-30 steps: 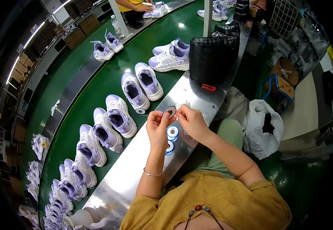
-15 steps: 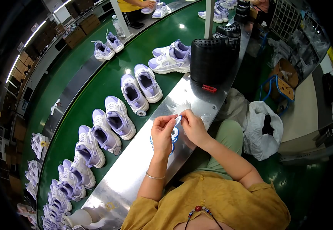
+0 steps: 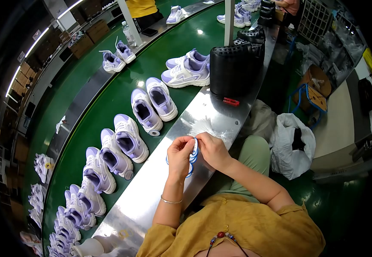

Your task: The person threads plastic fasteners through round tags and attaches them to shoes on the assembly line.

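Holding a small blue-rimmed disc point(image 3: 195, 147) over the metal bench point(image 3: 141, 192), the left hand point(image 3: 178, 156) is nearly closed, with its thumb and fingers pinching. The disc is between the two hands and stands rather steep, so its face is seen narrowly. The right hand point(image 3: 213, 150) is curled, and its thumb and fingertips come close together at the upper edge of the disc; whether they grip this edge, I cannot tell. Just below the hands, other blue-rimmed discs point(image 3: 189, 171) lie on the bench, partly covered by the left hand. A bracelet point(image 3: 171, 201) is around the left wrist.

Along the bench, on the green surface point(image 3: 151, 62), stands a long row of white and purple shoes point(image 3: 128, 139). Farther along the bench is a tall black object point(image 3: 231, 70), and near its base lies a small red item point(image 3: 231, 102). To the right of the bench stands a white bag point(image 3: 291, 150).
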A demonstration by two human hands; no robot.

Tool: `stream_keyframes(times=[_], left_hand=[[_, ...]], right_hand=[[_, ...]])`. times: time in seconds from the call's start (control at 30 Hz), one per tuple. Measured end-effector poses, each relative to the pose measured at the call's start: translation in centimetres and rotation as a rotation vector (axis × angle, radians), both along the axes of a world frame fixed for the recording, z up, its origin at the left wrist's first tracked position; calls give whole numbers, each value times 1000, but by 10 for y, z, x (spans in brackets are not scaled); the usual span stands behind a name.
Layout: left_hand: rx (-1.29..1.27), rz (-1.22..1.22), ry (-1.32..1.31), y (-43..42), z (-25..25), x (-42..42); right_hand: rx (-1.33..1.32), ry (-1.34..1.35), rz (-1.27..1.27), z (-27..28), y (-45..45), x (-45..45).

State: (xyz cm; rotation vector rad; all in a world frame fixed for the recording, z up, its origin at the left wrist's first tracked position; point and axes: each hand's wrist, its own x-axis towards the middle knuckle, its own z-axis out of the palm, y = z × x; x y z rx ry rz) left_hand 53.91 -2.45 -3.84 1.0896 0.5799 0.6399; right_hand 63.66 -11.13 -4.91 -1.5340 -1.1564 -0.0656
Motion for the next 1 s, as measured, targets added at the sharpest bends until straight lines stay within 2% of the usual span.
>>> stream_keyframes(times=[0.13,0.2,0.23,0.3,0.33,0.37,0.43,0.53,0.7,0.73,0.93,1.0], left_hand=[[135,-20,45,5,-3,4],[269,25,53,3,2,8],[269,24,53,3,4,9],[579,-9,238,5,7,8],[579,-12,239,6,9,9],[656,-33,273,7,10,11],[735,-59,306,8,14,15],[737,-108,358,10,18,21],[984,-183,323,30,19,52],[1026,-163,290,40,14,64],[1437,17,276,81,13,161],[1485,55,359,87,18,194]], right_hand=[[-2,116,68,-7,4,7],[-26,481,214,-11,6,13],[-26,481,213,-11,6,18],[-91,809,429,1,3,27],[-144,877,499,9,0,32],[-142,879,497,11,-1,37],[-310,916,514,12,-2,45],[-262,834,517,-10,1,51],[-159,836,354,-16,-5,65],[-91,867,285,-18,-7,69],[-108,854,202,-30,-27,96],[-111,852,177,-35,-33,101]])
